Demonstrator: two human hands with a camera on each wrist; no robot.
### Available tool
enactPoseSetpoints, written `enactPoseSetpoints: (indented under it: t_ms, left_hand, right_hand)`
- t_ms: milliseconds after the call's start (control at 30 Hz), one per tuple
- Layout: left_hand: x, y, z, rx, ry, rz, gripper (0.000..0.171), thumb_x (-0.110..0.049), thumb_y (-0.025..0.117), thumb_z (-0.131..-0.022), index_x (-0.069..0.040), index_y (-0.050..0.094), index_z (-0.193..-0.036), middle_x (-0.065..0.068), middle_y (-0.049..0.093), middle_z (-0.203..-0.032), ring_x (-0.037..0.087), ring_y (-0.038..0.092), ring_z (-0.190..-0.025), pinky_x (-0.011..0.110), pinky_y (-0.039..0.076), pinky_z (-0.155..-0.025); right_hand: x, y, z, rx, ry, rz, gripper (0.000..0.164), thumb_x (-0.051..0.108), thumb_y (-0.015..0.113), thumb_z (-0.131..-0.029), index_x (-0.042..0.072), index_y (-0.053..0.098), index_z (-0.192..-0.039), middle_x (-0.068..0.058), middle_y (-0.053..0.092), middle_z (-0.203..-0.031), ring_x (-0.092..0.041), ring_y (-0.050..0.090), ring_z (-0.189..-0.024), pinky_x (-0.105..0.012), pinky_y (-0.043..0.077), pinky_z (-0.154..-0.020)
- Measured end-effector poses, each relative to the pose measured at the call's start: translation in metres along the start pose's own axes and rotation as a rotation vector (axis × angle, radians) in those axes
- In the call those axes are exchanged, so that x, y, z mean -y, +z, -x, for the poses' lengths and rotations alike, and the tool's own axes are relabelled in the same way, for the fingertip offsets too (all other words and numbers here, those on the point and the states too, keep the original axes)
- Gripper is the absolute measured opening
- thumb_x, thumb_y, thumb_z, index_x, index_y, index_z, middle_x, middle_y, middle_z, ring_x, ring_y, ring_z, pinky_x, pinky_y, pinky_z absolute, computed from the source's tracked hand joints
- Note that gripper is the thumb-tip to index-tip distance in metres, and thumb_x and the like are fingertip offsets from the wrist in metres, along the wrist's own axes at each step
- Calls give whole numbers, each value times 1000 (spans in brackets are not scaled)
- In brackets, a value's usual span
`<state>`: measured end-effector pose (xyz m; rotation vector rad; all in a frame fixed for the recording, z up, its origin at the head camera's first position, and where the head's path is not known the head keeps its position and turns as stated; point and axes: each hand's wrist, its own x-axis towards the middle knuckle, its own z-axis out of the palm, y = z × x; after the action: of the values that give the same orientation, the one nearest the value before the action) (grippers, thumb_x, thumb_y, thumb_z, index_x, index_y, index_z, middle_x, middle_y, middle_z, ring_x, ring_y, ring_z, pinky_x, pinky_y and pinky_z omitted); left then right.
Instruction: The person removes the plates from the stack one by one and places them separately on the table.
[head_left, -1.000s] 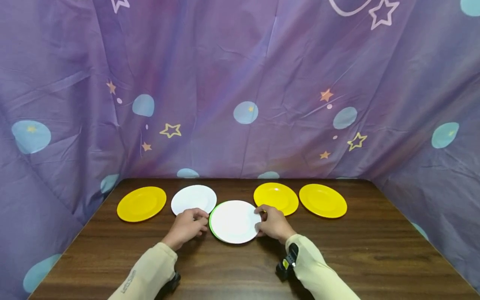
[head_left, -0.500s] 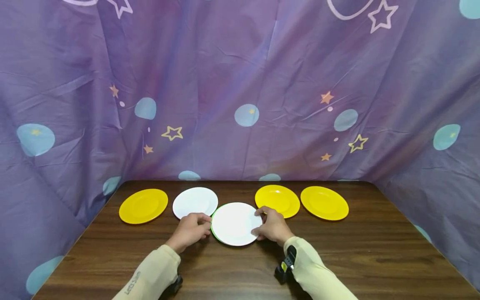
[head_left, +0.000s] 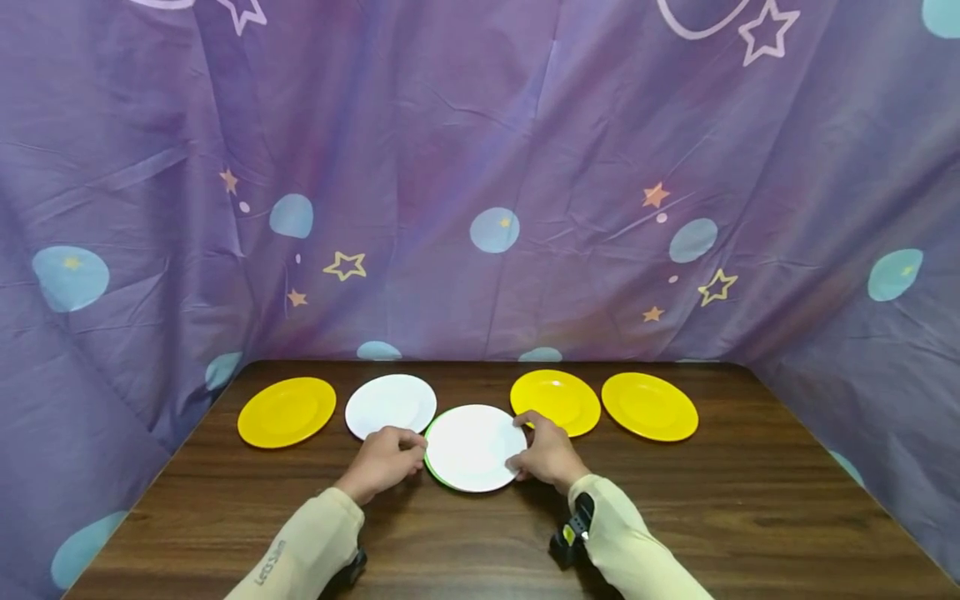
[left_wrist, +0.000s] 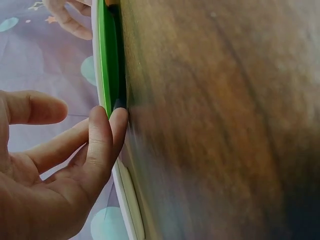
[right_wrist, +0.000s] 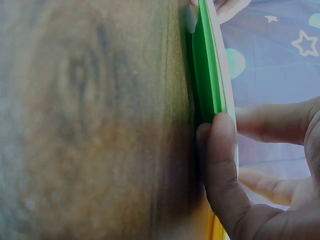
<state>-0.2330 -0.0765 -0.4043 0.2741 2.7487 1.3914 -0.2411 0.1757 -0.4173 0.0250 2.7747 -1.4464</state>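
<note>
A white plate point(head_left: 476, 448) lies on top of a green plate point(left_wrist: 111, 60) at the middle of the table; from above, the green shows only as a thin crescent at the left. My right hand point(head_left: 551, 450) pinches the right rim of this stack, with fingertips on the white plate and other fingers point(right_wrist: 220, 150) at the green rim below. On the left side, my left hand point(head_left: 384, 460) touches the rim with its fingertips point(left_wrist: 100, 117). The raised digit of that hand stands apart from the plates in the left wrist view.
Farther back, a second white plate point(head_left: 390, 407) lies just left of the stack. One yellow plate point(head_left: 287, 412) is at the far left, and two more, an inner one point(head_left: 555, 400) and an outer one point(head_left: 649, 407), lie at the right. A purple curtain point(head_left: 480, 150) hangs behind the wooden table point(head_left: 750, 508).
The plate stack has shifted slightly to the right, and my left hand has followed along its rim. The head view has tilted a little; the other plates keep their places.
</note>
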Motion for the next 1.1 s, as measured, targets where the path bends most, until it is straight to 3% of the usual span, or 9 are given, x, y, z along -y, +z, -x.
enactPoseSetpoints:
  t_ms: [300, 633, 733, 933, 1100]
  left_hand:
    - [-1, 3, -1, 32, -25, 38, 22, -7, 57, -81, -1, 74, -94, 5, 70, -77, 10, 61, -67, 21, 45, -56]
    - [-3, 2, 0, 60, -36, 33, 17, -9, 57, -85, -2, 73, -90, 6, 69, -78, 12, 61, -69, 22, 43, -56]
    - [-3, 2, 1, 60, -27, 26, 17, -7, 58, -85, -2, 72, -90, 7, 69, -79, 13, 61, -69, 22, 43, -56]
    - [-5, 1, 0, 77, -33, 25, 17, -8, 57, -87, -2, 72, -91, 7, 68, -80, 11, 59, -68, 22, 42, -53]
    - [-5, 1, 1, 78, -33, 35, 17, -8, 56, -87, -1, 71, -92, 7, 68, -79, 12, 60, -69, 22, 42, -52]
  right_hand:
    - [2, -3, 2, -15, 13, 32, 71, -9, 79, -70, -6, 48, -134, -11, 57, -73, -15, 61, -46, -26, 54, -47]
    - [2, -5, 2, 16, 40, 11, 69, -10, 78, -73, -2, 51, -136, -14, 56, -83, -17, 59, -51, -28, 57, -50]
    - [0, -4, 2, 21, 35, -28, 70, -12, 76, -73, 0, 52, -138, -18, 59, -90, -17, 58, -52, -29, 57, -51]
    - [-1, -4, 3, 20, 12, -78, 68, -16, 71, -73, 2, 54, -137, -29, 56, -126, -17, 58, -51, -31, 58, -50]
    - [-2, -7, 4, 17, -5, -111, 66, -17, 70, -72, 0, 55, -134, -30, 56, -125, -18, 59, -51, -33, 59, -51]
